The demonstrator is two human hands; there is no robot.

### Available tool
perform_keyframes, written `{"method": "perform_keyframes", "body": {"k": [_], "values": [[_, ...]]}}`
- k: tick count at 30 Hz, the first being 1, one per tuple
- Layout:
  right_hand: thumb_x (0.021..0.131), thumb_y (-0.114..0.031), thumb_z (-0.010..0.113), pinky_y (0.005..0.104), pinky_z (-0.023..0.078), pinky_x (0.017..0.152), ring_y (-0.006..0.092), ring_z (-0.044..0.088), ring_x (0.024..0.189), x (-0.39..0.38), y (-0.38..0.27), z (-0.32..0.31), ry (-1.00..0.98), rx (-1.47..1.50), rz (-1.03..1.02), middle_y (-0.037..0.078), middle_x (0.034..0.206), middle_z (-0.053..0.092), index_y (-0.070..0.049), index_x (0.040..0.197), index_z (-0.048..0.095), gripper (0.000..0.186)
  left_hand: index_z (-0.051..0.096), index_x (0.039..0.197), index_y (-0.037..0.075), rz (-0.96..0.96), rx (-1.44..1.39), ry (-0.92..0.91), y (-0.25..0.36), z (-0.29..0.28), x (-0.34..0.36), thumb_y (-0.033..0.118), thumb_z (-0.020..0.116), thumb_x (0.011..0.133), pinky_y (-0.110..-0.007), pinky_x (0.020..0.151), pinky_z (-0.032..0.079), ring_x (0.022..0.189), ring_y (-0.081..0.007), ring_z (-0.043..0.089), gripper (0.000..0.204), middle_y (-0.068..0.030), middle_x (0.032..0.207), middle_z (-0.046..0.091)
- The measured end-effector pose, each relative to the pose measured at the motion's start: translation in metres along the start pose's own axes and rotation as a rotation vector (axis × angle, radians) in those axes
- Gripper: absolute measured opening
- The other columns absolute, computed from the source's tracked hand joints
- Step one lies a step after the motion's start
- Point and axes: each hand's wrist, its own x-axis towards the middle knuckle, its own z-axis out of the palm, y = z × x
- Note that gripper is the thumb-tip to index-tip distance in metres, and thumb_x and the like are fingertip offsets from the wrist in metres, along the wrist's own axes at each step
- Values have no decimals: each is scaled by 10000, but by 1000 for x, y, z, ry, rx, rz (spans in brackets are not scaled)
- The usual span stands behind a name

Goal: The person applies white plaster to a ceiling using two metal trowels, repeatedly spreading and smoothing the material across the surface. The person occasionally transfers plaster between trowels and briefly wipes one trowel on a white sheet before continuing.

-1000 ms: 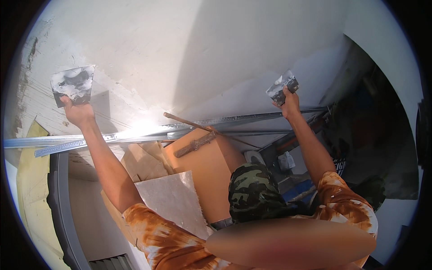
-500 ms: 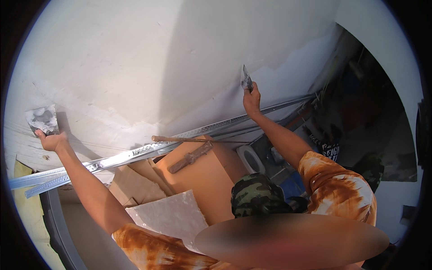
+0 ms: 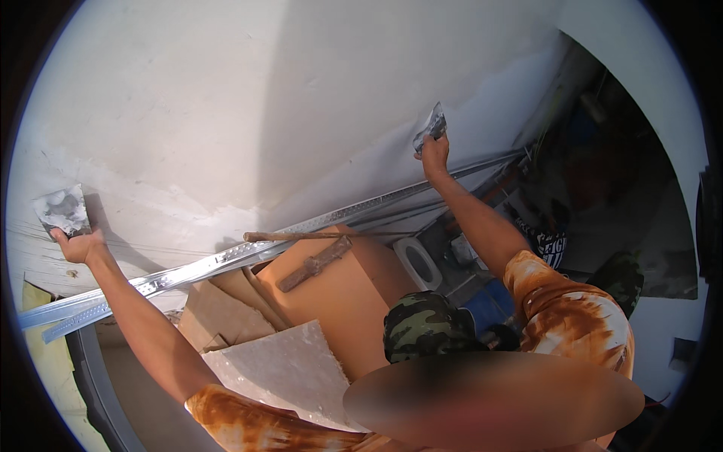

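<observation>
My left hand [image 3: 79, 245] is closed round the handle of a broad, square putty knife [image 3: 64, 211]; wet white filler covers its blade. It is held up in front of the lower left of the wall, casting a shadow there. Farther right, my right hand [image 3: 434, 154] grips a second putty knife [image 3: 431, 124] with a grey-smeared blade pointing upward at the wall. Whether that blade touches the surface I cannot tell. The wall [image 3: 188, 98] is pale and skimmed, with a whiter, bluish area behind my right hand.
Long perforated metal channels [image 3: 226, 260] run diagonally below both hands. Beneath them stand an orange box [image 3: 331, 282] with a rough stick [image 3: 315, 264] on it, brown board pieces [image 3: 226, 313] and a pale broken sheet [image 3: 290, 373]. A white oval ring-shaped thing [image 3: 418, 264] sits farther right.
My right hand has shifted to the right with its putty knife, whose blade now leans right and shows more of its face. My left hand has dropped slightly down and left.
</observation>
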Motion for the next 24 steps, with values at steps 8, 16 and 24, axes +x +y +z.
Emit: {"method": "perform_keyframes", "body": {"k": [8,16,24], "values": [[862,-36,560,466,596,756,411,584,1080,-16,-118,80,109,-544,-414,262,1292,456,-6,1376,399,540,556,1416,114,19,-37,-10,-4,-5,11,412,554,978,-592,1113,385,1332,-354,500,529,-99,1439,544],[844,21,581,480,554,880,402,612,1123,-72,-52,49,-110,-613,-745,232,1259,582,-17,1389,476,556,551,1434,118,17,-29,-50,-3,-3,4,452,524,978,-546,1145,359,1348,-341,504,566,-91,1453,546],[892,-76,515,490,526,902,416,630,1074,14,-102,35,170,-503,-320,245,1191,603,-13,1401,468,515,539,1433,111,73,-19,-38,-7,-6,11,398,519,991,-549,1098,423,1318,-341,515,528,-90,1430,544]]}}
